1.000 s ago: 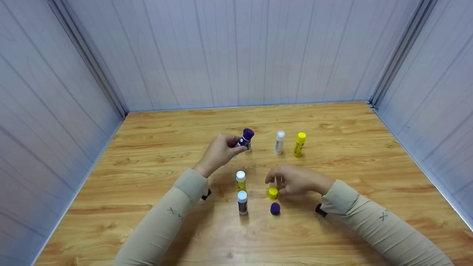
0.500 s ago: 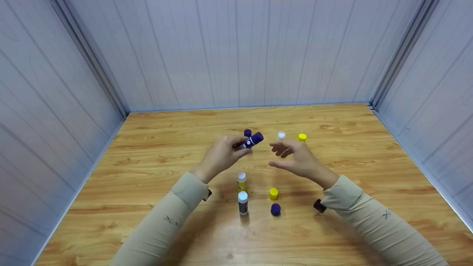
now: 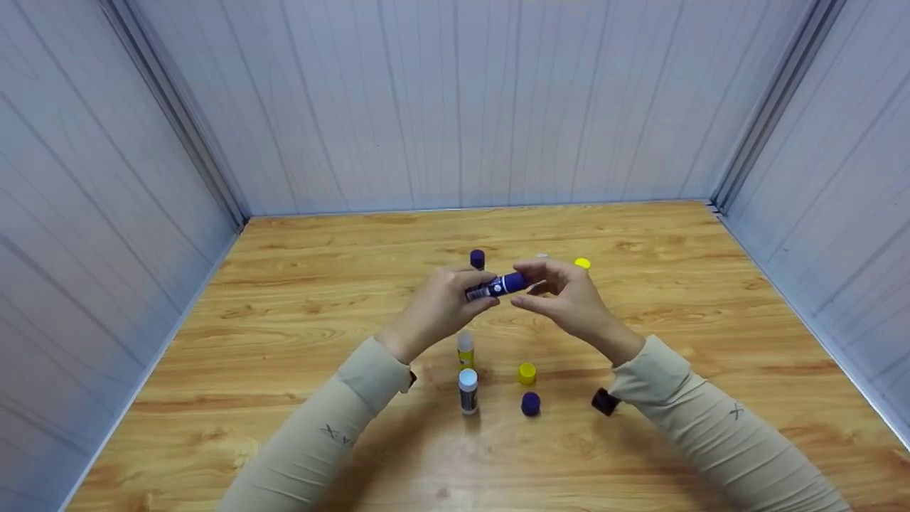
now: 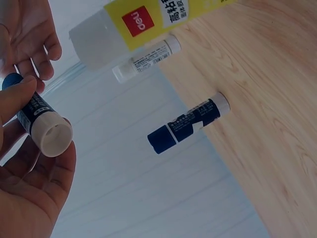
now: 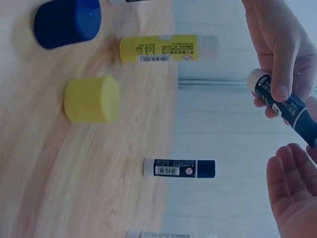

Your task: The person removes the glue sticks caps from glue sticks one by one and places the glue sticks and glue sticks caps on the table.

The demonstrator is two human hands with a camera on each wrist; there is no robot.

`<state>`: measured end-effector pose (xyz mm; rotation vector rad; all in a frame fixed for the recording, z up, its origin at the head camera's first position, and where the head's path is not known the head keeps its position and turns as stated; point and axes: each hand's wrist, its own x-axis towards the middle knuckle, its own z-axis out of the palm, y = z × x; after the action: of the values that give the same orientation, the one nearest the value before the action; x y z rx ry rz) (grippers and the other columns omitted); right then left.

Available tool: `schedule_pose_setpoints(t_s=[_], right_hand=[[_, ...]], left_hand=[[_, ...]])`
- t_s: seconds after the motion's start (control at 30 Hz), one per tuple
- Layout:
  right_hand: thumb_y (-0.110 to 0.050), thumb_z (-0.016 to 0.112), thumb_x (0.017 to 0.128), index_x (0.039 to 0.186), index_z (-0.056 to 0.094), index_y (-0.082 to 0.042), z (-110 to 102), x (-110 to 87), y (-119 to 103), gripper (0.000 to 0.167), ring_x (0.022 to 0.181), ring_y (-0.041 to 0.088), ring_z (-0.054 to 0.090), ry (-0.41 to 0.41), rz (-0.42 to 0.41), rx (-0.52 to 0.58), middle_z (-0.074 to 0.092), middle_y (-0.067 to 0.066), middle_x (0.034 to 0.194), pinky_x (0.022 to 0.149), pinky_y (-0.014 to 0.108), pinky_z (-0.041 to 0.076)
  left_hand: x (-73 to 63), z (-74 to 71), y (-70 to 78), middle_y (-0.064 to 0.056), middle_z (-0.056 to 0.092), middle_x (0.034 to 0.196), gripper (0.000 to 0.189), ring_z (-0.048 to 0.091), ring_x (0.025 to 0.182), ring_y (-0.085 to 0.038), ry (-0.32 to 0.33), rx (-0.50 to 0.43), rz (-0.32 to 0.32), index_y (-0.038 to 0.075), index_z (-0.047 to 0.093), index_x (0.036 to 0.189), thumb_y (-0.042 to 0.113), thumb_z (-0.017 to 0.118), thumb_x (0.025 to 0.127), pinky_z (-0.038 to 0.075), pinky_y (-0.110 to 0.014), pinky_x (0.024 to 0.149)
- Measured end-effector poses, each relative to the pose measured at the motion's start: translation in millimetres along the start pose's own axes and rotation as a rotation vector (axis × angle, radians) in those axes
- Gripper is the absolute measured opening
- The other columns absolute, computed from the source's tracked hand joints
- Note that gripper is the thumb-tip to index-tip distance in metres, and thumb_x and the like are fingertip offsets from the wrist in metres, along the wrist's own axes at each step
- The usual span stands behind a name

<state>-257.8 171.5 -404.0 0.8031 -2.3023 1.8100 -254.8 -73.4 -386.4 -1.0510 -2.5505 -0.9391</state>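
Note:
My left hand (image 3: 444, 309) grips a dark blue glue stick (image 3: 485, 289) by its body, tilted, with the blue cap end to the right. Its white base faces the camera in the left wrist view. Thumb and fingers of my right hand (image 3: 569, 302) are spread around the cap end, the index fingertip right at the cap and the thumb just below it. Behind the left hand stands a second dark blue glue stick (image 3: 477, 257), also capped, its lower part hidden in the head view. In the right wrist view this standing glue stick (image 5: 179, 168) shows whole.
Nearer stand a yellow glue stick (image 3: 466, 353) and a dark one (image 3: 468, 395), both with whitish tops. Right of them lie a loose yellow cap (image 3: 527, 374) and a loose blue cap (image 3: 531, 404). Behind the right hand are a white glue stick (image 3: 542, 255) and a yellow-capped one (image 3: 582, 263), mostly hidden.
The left hand has lifted the blue glue stick, tipped it over and brought it right. My right hand has left the yellow cap and come up to the glue stick's cap end.

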Motion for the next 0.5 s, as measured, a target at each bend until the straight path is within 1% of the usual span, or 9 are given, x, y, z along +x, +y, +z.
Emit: schedule_pose_setpoints(t_s=[0.1, 0.2, 0.37, 0.5], right_hand=[[0.007, 0.082, 0.092, 0.127, 0.072, 0.008, 4, -0.4, 0, 0.036, 0.099, 0.011, 0.072, 0.034, -0.022, 0.043, 0.073, 0.019, 0.114, 0.086, 0.025, 0.063], [0.01, 0.08, 0.092, 0.123, 0.073, 0.01, 7, -1.2, 0, 0.032, 0.094, 0.011, 0.072, 0.079, -0.036, 0.081, 0.074, 0.013, 0.107, 0.083, 0.024, 0.063], [0.011, 0.079, 0.093, 0.123, 0.075, 0.009, 11, -2.4, 0, 0.031, 0.093, 0.012, 0.073, 0.137, -0.019, 0.144, 0.075, 0.005, 0.104, 0.083, 0.023, 0.064], [0.009, 0.079, 0.094, 0.124, 0.077, 0.007, 11, -2.1, -1, 0.03, 0.094, 0.013, 0.074, 0.147, -0.007, 0.188, 0.076, 0.002, 0.103, 0.085, 0.024, 0.065]], left_hand=[[0.3, 0.8, 1.9, -0.014, 0.079, 0.114, 0.028, 0.078, 0.095, -0.022, 0.019, -0.002, 0.022, 0.001, 0.078, 0.126, 0.014, 0.078, 0.102, 0.067, -0.033, 0.081], [0.4, 1.7, 3.2, -0.014, 0.078, 0.112, 0.027, 0.078, 0.094, -0.022, 0.043, 0.001, 0.038, 0.0, 0.079, 0.124, 0.014, 0.079, 0.102, 0.067, -0.033, 0.081], [0.6, 2.8, 3.6, -0.015, 0.078, 0.112, 0.027, 0.078, 0.096, -0.023, 0.078, 0.01, 0.057, -0.002, 0.078, 0.124, 0.012, 0.079, 0.101, 0.067, -0.033, 0.082], [0.6, 3.2, 2.9, -0.015, 0.078, 0.112, 0.028, 0.079, 0.095, -0.024, 0.096, 0.012, 0.076, -0.003, 0.078, 0.124, 0.013, 0.08, 0.101, 0.067, -0.032, 0.081]])
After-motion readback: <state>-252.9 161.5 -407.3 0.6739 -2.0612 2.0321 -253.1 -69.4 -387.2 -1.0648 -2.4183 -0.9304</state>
